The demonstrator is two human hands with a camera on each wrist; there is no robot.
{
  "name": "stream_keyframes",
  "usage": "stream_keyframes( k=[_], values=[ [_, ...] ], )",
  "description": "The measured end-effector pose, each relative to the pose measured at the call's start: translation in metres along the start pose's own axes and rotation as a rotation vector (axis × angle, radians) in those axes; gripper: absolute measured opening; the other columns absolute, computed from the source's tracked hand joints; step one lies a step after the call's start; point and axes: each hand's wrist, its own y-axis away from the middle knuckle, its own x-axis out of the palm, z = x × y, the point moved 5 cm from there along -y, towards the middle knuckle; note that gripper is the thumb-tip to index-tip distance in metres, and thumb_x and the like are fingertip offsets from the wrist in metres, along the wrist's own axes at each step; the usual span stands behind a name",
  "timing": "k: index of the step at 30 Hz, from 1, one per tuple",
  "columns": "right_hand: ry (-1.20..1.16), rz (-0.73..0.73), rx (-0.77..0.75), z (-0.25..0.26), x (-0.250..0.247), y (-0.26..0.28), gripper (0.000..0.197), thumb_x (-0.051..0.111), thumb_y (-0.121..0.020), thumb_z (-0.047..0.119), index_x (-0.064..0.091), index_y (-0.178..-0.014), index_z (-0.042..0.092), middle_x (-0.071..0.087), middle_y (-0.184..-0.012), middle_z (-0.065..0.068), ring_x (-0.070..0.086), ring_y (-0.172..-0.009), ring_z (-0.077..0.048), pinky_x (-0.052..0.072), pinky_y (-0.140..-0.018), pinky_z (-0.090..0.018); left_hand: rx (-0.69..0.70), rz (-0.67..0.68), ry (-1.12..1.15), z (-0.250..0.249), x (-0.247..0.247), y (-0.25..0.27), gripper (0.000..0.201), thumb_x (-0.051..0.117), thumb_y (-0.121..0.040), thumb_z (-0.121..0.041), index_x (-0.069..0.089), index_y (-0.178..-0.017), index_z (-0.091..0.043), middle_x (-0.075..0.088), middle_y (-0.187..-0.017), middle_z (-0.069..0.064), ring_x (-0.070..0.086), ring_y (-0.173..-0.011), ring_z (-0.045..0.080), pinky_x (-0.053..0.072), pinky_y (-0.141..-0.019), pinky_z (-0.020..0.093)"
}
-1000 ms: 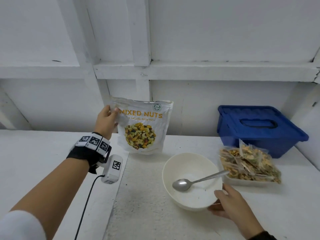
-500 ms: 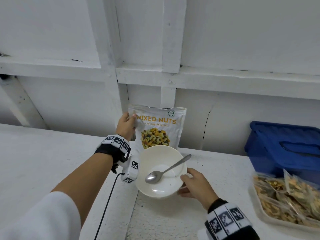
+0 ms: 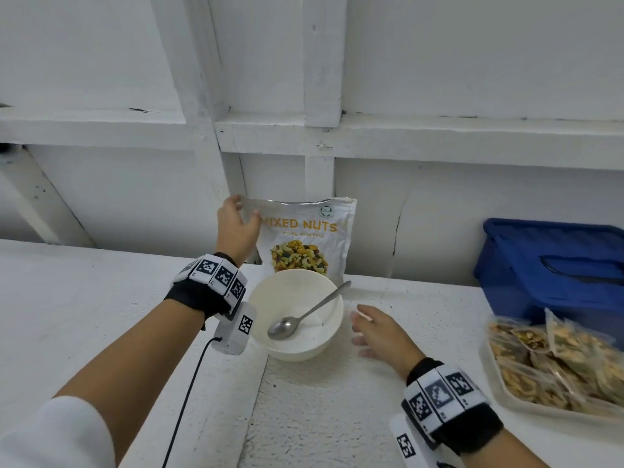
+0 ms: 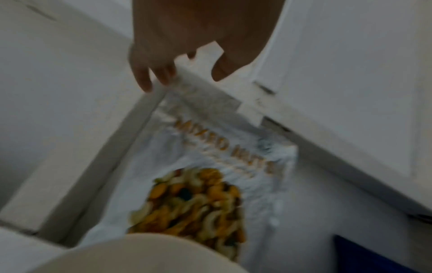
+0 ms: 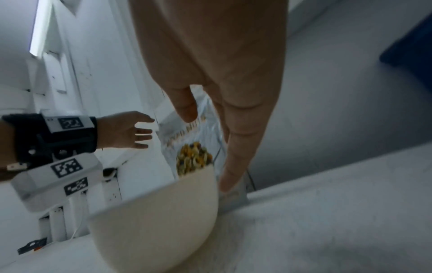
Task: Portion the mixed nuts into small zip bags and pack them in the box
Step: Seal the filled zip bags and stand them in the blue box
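White bowl beside open right hand

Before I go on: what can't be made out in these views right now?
- Mixed nuts bag: how full; opaque. Left hand covers its top corner, so the grip is unclear; left wrist view blurred.
- Blue box: contents, lid on; cut by the head view's right edge.
- Small zip bags in the tray: count, seals; overlapping, edge-cropped.
- Bowl: its far-side base, hidden by its own wall.
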Motion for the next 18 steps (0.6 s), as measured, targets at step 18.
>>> stream_keyframes(
  k=[18],
  values=[
    [0.35,-0.715,-0.273,-0.001,-0.318,0.125,0.029,0.046,-0.096,0.02,0.056,-0.121,0.012,0.062,-0.112,-0.002,0.054,-0.111,-0.022,0.04,-0.09,-0.029,0.259,0.337,0.146,-0.153,0.191,0.113,0.031,0.048,-0.091,-0.006,0.047,-0.122,-0.005,0.049,-0.123,0.016,0.048,-0.108,0.021,0.037,-0.091,0.026]
  ],
)
